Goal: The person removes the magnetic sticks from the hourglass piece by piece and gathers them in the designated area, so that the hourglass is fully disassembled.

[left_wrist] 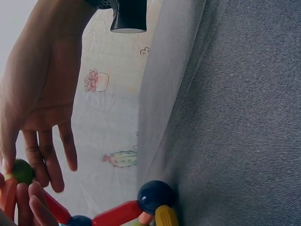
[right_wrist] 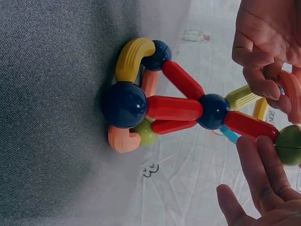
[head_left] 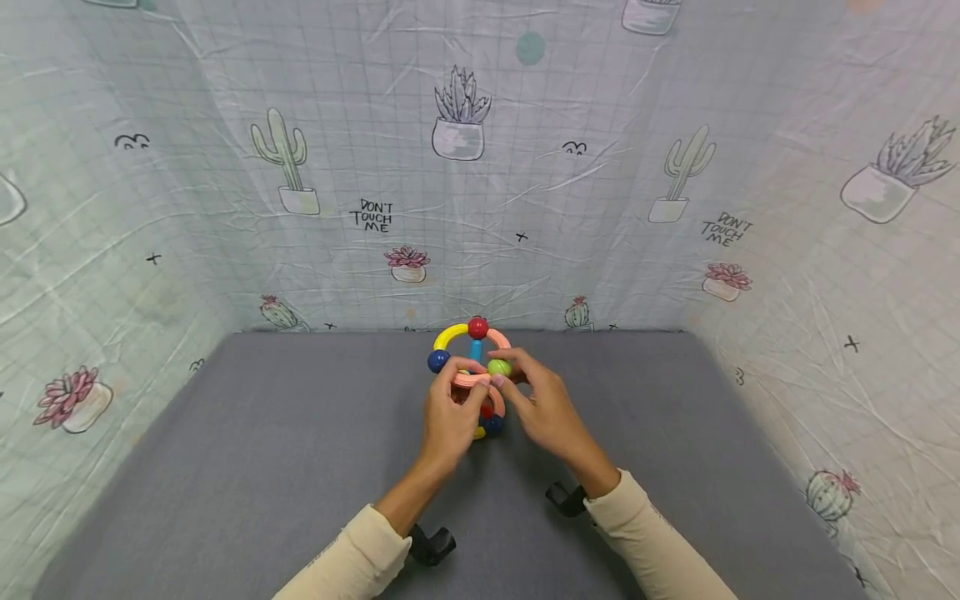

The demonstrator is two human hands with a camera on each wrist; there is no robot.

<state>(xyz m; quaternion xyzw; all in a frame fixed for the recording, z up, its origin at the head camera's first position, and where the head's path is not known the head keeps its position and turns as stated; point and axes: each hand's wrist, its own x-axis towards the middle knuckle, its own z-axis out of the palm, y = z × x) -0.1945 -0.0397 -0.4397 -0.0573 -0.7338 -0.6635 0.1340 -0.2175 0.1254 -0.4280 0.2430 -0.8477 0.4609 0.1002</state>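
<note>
Hands mid-table: left hand (head_left: 447, 417) pinches pink curved rod (head_left: 471, 380), right hand (head_left: 542, 404) pinches green ball (head_left: 499, 367); keep magnetic rod-ball toy (right_wrist: 160, 110) base steady, press gently.

In the head view the two hands cover the middle and lower part of the toy built of coloured plastic rods and balls (head_left: 472, 367), so the joints under the left hand (head_left: 450, 421) and right hand (head_left: 543, 408) cannot be made out. In the left wrist view the toy is cut off by the bottom edge, and only a dark blue ball (left_wrist: 155, 197) with rod ends shows. In the right wrist view the olive-green ball (right_wrist: 289, 145) runs off the right edge.
</note>
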